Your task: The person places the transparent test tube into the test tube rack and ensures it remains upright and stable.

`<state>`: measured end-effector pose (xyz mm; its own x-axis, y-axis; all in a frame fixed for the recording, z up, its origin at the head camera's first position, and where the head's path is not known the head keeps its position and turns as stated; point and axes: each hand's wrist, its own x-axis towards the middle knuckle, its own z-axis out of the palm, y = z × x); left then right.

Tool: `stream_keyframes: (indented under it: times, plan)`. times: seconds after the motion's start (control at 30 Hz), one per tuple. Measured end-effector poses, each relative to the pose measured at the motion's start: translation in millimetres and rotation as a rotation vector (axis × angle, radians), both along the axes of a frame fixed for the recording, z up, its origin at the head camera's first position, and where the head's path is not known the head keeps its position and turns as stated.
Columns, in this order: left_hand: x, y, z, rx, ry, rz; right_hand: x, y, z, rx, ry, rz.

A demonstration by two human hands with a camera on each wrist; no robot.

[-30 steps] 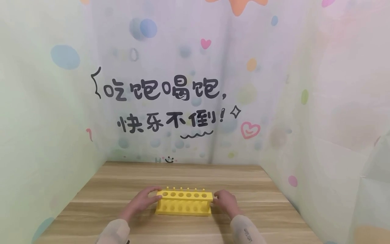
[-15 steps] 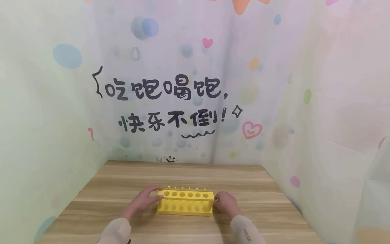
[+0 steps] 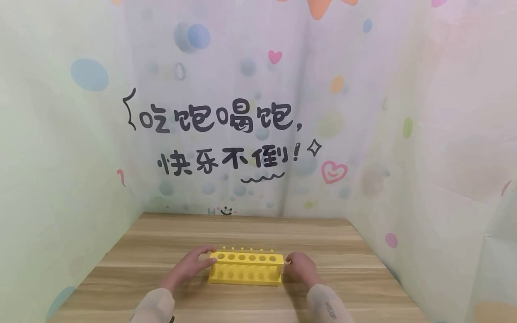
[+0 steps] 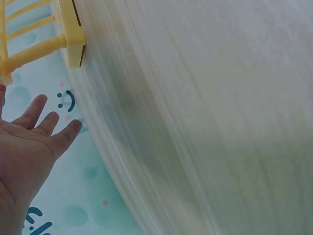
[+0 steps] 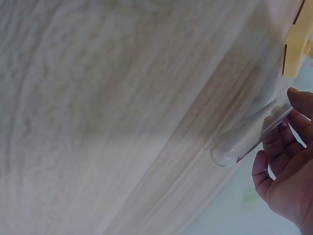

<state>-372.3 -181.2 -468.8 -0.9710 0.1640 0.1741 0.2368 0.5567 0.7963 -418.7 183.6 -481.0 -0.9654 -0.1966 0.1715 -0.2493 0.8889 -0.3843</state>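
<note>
At the 9 o'clock end of a yellow rack (image 3: 246,262), a left hand (image 3: 193,264) holds that end between thumb and index finger, other fingers spread apart. The rack stands upright on a wood-grain table (image 3: 181,231), near 6 o'clock in the head view, with six holes along its top. Just beside it at 3 o'clock, a right hand (image 3: 302,268) pinches a clear tube (image 5: 254,131), its rounded end toward 8 o'clock in the right wrist view.

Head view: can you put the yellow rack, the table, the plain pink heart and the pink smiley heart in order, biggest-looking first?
1. Table
2. Yellow rack
3. Pink smiley heart
4. Plain pink heart
Both hearts sit farther from the camera.
</note>
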Motion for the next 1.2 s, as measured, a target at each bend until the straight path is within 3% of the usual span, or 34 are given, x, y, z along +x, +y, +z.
stream_keyframes:
  times: [0.13,0.57,0.9,1.2]
  plan:
    - [0.7,0,1.2,-0.004,-0.007,0.003,-2.6,3,2.2,-0.045,0.043,-0.012]
    - [1.8,2,5.0,-0.012,-0.031,0.020,-5.4,0,20.1,-0.331,0.192,-0.064]
    - [0.0,1,2.2,-0.019,-0.027,0.012,1.5,-6,52.6,-0.545,0.364,-0.110]
    - [2.0,1,4.2,-0.002,-0.029,0.012,19.5,-30,79.6,-0.739,0.562,-0.029]
